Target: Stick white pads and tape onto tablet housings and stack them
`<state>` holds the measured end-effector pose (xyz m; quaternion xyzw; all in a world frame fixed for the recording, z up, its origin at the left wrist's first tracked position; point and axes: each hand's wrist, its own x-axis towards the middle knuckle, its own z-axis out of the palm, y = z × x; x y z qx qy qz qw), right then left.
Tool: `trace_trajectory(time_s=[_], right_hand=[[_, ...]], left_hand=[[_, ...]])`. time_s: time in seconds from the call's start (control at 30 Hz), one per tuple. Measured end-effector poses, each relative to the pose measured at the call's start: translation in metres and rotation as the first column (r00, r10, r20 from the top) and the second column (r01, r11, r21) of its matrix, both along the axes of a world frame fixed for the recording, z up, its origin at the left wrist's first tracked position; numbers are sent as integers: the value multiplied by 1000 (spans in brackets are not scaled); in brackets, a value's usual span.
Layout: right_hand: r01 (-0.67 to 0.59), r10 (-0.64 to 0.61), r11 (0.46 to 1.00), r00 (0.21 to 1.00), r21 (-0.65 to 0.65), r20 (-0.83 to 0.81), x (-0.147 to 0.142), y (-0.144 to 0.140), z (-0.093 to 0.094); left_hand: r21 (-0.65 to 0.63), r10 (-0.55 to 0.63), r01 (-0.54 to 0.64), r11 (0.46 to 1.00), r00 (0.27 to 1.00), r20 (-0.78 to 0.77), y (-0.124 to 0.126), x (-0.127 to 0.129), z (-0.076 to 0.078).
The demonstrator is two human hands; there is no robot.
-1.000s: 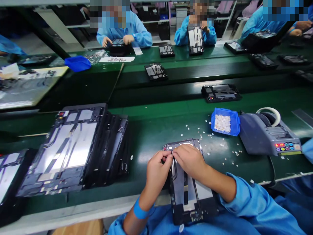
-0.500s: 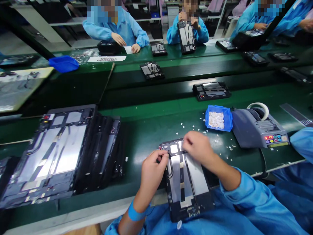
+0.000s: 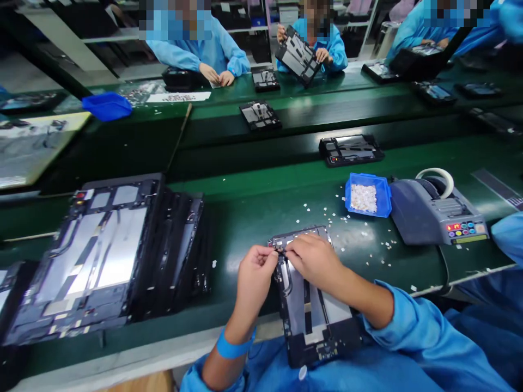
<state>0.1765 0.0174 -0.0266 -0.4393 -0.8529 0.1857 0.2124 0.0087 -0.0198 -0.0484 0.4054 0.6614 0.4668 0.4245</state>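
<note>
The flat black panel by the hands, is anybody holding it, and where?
Both hands touch the black panel at its far top edge: the left hand and right hand pinch there together. What their fingertips pinch is too small to tell.

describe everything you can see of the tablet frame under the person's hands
The tablet frame is a dark, flat rectangular panel, open side up, with silvery metal plates and dark strips running lengthwise. It lies over the near edge of the green table, its near end over the blue-sleeved lap. The left hand and right hand meet at its far left corner, fingertips pinched on something too small to identify.
</note>
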Motion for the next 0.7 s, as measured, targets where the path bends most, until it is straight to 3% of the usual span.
trace_trajectory(time_s=[0.17, 0.33, 0.43, 0.5, 0.57, 0.63, 0.7], right_hand=[[36, -38, 999, 997, 32, 70, -10, 3, -10], [62, -68, 993, 996, 96, 62, -14, 5, -17], [19, -21, 999, 999, 51, 38, -19, 11, -17], [17, -17, 999, 1000, 33, 8, -7, 21, -12], [104, -103, 994, 994, 43, -39, 23, 36, -1], [303, -301, 952, 952, 48, -45, 67, 54, 11], [570, -571, 821, 817, 36, 86, 106, 68, 23]], left_hand=[[49, 31, -23, 999, 988, -153, -8, 5, 4], [117, 4, 37, 992, 943, -332, -12, 8, 8], [88, -24, 52, 995, 957, -289, -9, 6, 6], [54, -27, 39, 998, 979, -202, -6, 3, 5], [21, -30, 32, 999, 994, -103, -3, 1, 4], [-6, -32, 32, 999, 999, -27, 0, -1, 3], [-18, -23, 23, 1000, 1000, 10, 0, -2, 4]])
